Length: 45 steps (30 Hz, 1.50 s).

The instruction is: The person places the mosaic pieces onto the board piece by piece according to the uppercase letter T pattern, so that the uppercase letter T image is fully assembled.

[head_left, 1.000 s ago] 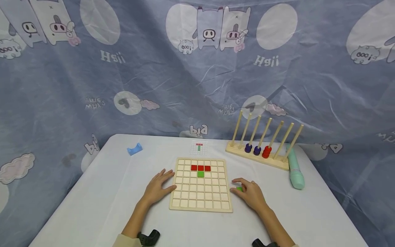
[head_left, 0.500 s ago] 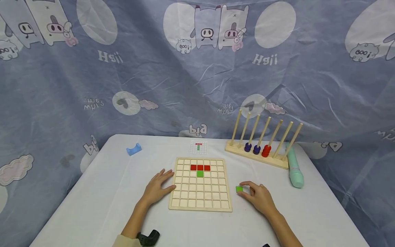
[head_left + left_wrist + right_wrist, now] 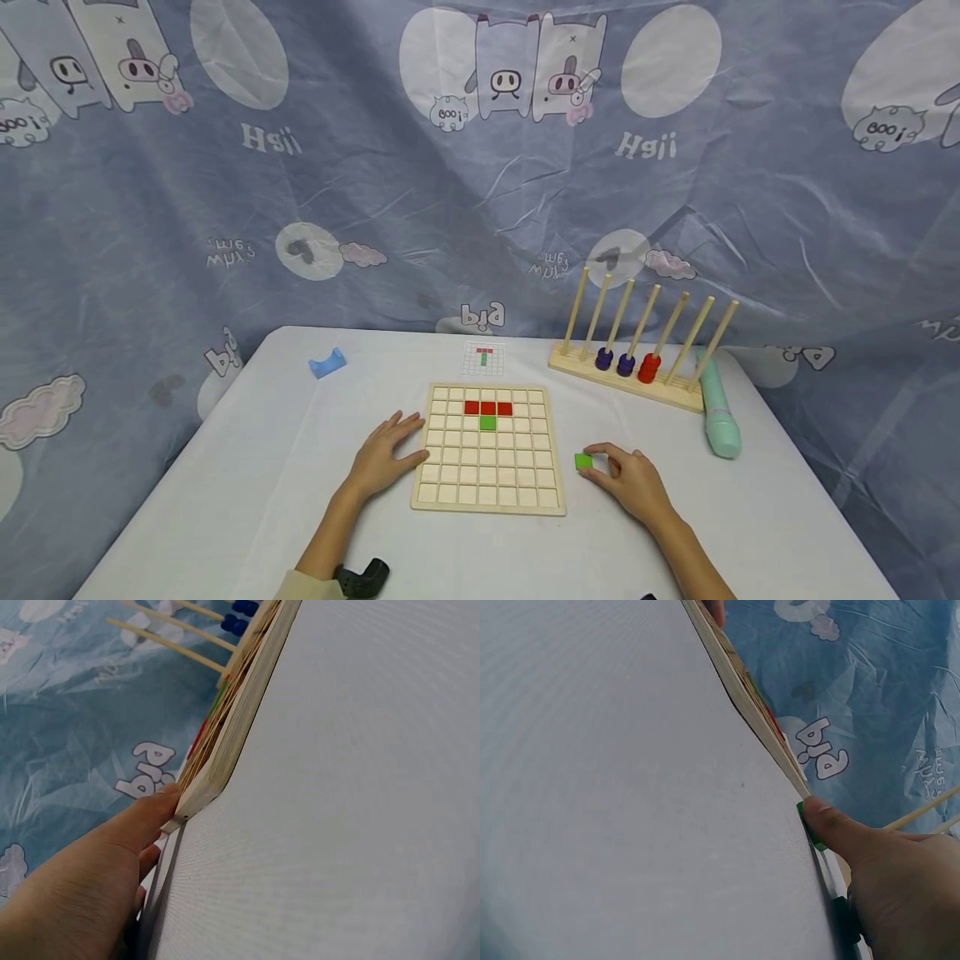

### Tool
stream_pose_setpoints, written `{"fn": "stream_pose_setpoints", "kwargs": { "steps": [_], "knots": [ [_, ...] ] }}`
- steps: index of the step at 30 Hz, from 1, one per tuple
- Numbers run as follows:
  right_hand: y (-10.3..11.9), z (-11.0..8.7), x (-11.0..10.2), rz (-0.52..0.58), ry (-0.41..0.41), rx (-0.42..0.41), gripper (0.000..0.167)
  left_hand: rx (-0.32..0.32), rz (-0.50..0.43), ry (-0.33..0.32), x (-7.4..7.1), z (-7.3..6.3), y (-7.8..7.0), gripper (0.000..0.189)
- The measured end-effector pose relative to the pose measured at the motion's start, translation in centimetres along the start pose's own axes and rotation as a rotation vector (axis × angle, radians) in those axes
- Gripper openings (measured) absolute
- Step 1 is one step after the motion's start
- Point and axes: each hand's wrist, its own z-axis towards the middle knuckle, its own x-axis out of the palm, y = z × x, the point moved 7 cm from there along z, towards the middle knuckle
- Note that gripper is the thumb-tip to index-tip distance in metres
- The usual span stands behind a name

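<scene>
A wooden grid board lies mid-table, with three red tiles in a row and one green tile directly below the middle one. My left hand rests at the board's left side, fingers spread and relaxed, its thumb touching the edge in the left wrist view. Right of the board, my right hand pinches a loose green square tile between thumb and index finger, low at the table surface. In the right wrist view, another dark green piece shows under that hand; its kind is unclear.
Behind the board lies a small pattern card with a red and green T. A peg stand with purple and red beads stands at back right, beside a mint-green cylindrical object. A blue curved piece lies at back left.
My right hand has shifted right and slightly toward me, away from the board, and the green tile now shows more fully at its fingertips. The left hand stays at the board's edge.
</scene>
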Motion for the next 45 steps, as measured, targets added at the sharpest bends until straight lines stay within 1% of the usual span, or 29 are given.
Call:
{"fn": "stream_pose_setpoints", "kwargs": {
  "steps": [4, 8, 20, 27, 33, 45],
  "knots": [
    [-0.07, -0.03, 0.1, -0.016, 0.021, 0.015, 0.03, -0.003, -0.006, -0.002, -0.05, -0.04, -0.04, 0.063],
    [-0.02, 0.0, 0.11, -0.027, 0.024, 0.013, 0.03, -0.007, -0.009, -0.003, -0.1, -0.09, -0.06, 0.062],
    [0.1, -0.03, 0.02, -0.044, -0.01, -0.023, 0.029, 0.003, -0.007, -0.009, -0.11, -0.09, -0.15, 0.062],
    [0.16, -0.05, 0.1, -0.036, 0.003, -0.014, 0.027, -0.012, -0.009, 0.002, -0.14, -0.06, -0.14, 0.062],
    [0.34, 0.0, 0.04, -0.04, -0.001, -0.023, 0.027, -0.004, -0.002, 0.001, -0.17, 0.01, -0.24, 0.062],
    [0.56, 0.02, -0.11, -0.004, 0.006, -0.014, 0.027, -0.001, 0.003, -0.004, -0.22, -0.05, -0.37, 0.061]
  ]
}}
